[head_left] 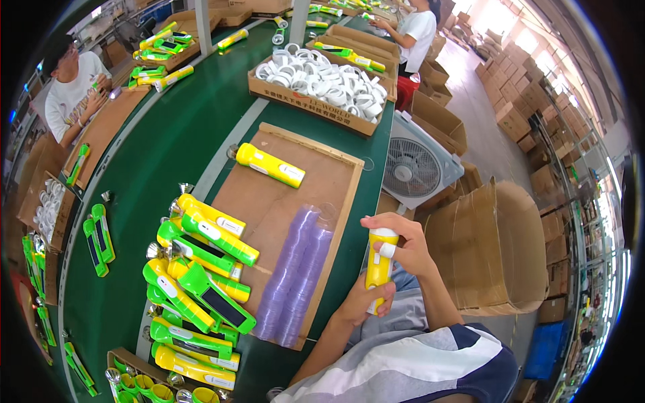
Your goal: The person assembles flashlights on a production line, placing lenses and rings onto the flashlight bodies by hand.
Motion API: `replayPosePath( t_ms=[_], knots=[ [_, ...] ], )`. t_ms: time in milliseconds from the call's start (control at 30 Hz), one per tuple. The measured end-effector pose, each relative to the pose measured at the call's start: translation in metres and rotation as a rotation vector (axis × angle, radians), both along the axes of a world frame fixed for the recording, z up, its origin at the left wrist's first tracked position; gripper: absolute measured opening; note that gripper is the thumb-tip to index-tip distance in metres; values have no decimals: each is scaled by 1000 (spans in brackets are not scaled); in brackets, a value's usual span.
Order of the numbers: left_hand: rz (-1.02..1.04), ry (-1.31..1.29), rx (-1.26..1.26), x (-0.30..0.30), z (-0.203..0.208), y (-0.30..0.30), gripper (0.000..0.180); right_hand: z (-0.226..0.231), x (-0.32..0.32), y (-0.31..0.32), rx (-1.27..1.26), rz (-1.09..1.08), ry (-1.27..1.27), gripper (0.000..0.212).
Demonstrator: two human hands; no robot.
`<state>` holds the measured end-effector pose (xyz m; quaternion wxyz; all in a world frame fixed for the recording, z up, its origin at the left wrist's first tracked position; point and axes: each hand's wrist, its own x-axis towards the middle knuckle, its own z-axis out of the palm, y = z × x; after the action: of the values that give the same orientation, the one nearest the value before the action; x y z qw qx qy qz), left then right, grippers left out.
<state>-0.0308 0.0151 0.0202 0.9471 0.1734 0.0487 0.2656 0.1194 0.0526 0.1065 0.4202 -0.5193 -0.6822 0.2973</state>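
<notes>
A yellow flashlight [378,270] stands nearly upright in front of my body, its white-ringed head [384,233] at the top. My left hand [363,302] is wrapped round its lower end. At the head, my right hand [411,245] grips with thumb and fingers; a white wrap [388,250] covers its thumb. Beside my hands, on a wooden board [269,201], lie two long rows of thin clear discs [289,275]. One yellow flashlight [269,166] lies alone farther up the board. A heap of green and yellow flashlights [201,269] with bare reflectors sits to the left.
A carton of white rings [322,80] stands beyond the board on the green conveyor table [161,127]. To my right are an open cardboard box [484,248] and a grey fan [413,164]. A person [74,94] works across the belt, another [413,33] farther along.
</notes>
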Motion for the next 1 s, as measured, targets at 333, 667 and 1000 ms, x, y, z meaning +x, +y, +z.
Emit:
replayPosePath(
  t_ms=[333,667,1000],
  knots=[
    [-172,-319,-120,3,-13,-13,40,-25,13,-8,142,157,344,33],
    [-106,257,414,-5,5,0,45,39,14,19,-444,627,-70,37],
    [-442,-749,-422,11,-21,-29,51,38,2,61,-428,1297,137,37]
  ],
)
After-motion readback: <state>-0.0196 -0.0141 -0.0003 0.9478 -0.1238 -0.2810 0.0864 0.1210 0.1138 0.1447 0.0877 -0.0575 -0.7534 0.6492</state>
